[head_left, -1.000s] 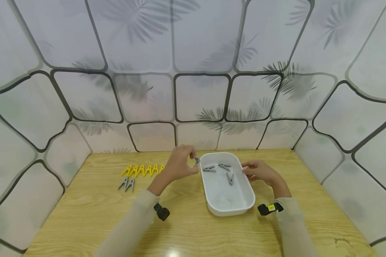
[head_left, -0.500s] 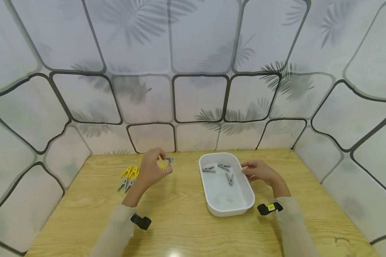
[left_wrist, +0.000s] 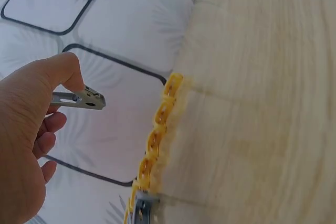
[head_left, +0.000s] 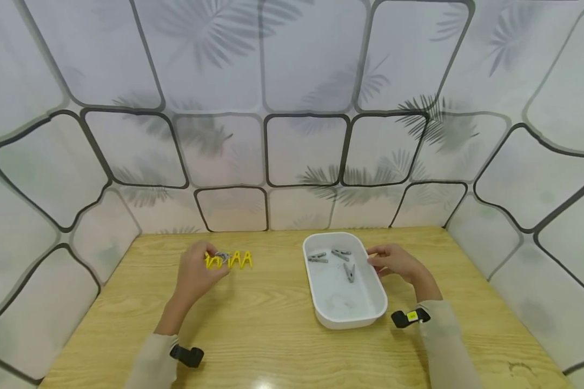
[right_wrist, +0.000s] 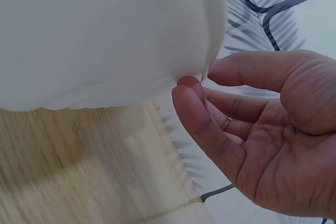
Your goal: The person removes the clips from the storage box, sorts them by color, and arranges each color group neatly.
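My left hand (head_left: 194,275) pinches a grey clothespin (left_wrist: 89,99) between thumb and index finger. It hovers over the left end of a row of yellow clothespins (head_left: 237,259) standing on the table. In the left wrist view, another grey clothespin (left_wrist: 142,211) stands near the end of that row; in the head view, the hand covers this spot. A white plastic basin (head_left: 323,310) stands to the right, with three grey clothespins (head_left: 350,273) lying inside. At its right side, my right hand (head_left: 394,262) pinches the rim with thumb and fingers.
The wooden table (head_left: 263,335) runs back to a patterned curtain (head_left: 302,151), which also hangs at both sides. Black wrist cameras are strapped over both sleeves.
My left hand has moved left with the grey clothespin, from beside the basin to over the left part of the yellow row. The right hand and basin have stayed put.
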Available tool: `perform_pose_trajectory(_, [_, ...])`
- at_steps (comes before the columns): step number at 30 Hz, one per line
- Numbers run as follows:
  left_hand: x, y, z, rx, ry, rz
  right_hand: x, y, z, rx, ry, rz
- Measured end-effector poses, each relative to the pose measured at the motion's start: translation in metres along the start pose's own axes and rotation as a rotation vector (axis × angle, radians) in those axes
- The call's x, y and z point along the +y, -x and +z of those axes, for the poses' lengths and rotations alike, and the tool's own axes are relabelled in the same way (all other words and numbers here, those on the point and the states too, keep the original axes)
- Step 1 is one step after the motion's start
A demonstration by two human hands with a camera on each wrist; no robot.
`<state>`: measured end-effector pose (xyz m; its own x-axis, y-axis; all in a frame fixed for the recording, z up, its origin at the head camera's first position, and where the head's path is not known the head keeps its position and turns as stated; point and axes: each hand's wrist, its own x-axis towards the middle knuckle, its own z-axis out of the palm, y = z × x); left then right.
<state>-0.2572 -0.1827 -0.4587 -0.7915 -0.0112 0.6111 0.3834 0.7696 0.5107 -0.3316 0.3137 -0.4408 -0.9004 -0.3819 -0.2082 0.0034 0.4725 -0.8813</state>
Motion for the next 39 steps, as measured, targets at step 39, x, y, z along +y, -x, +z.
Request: perform_pose_trajectory(39, [-0.017,0.027,-0.013,-0.343,-0.386,-0.265,0.003,-0.002,-0.001,-0.002,0.013,0.015])
